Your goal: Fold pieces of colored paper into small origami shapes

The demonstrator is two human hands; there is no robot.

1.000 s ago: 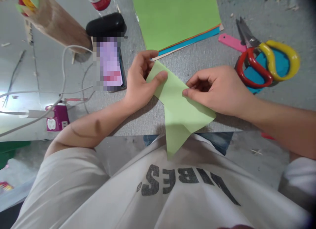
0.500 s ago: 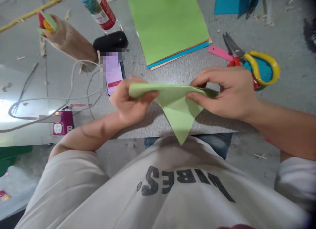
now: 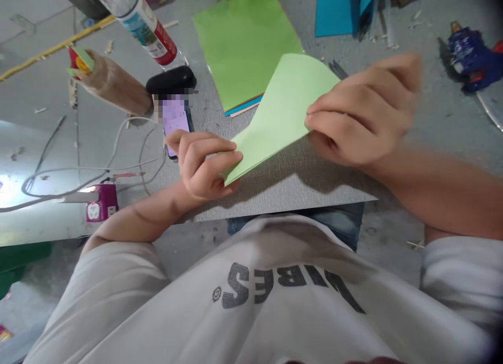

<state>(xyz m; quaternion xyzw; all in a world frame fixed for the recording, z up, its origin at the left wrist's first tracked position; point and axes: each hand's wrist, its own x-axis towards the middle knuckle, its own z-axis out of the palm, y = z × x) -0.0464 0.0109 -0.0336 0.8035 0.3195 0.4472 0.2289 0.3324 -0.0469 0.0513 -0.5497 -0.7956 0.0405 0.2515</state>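
Note:
A light green sheet of paper (image 3: 288, 99) is stretched between my two hands above the table, folded along its near edge, its far part curving upward. My left hand (image 3: 206, 165) pinches its left corner between thumb and fingers. At the right end of the fold, my right hand (image 3: 361, 110) is closed on the paper, its thumb mostly hidden below. Behind the held sheet lies a stack of coloured paper (image 3: 231, 50) with green on top and blue and pale edges showing. Only the dark blade tips of the scissors (image 3: 337, 69) show past my right hand.
Left of the stack stand a bottle (image 3: 151, 34), a black case (image 3: 172, 80), a phone (image 3: 175, 115) and a brown tube (image 3: 116, 84). Cables run to a purple box (image 3: 102, 201). A blue glue gun (image 3: 471, 57) lies far right. Blue paper (image 3: 336, 13) is at the back.
The paper has turned from hanging point-down toward me to rising away from me. My right hand has moved up and now covers most of the scissors. The view has shifted slightly.

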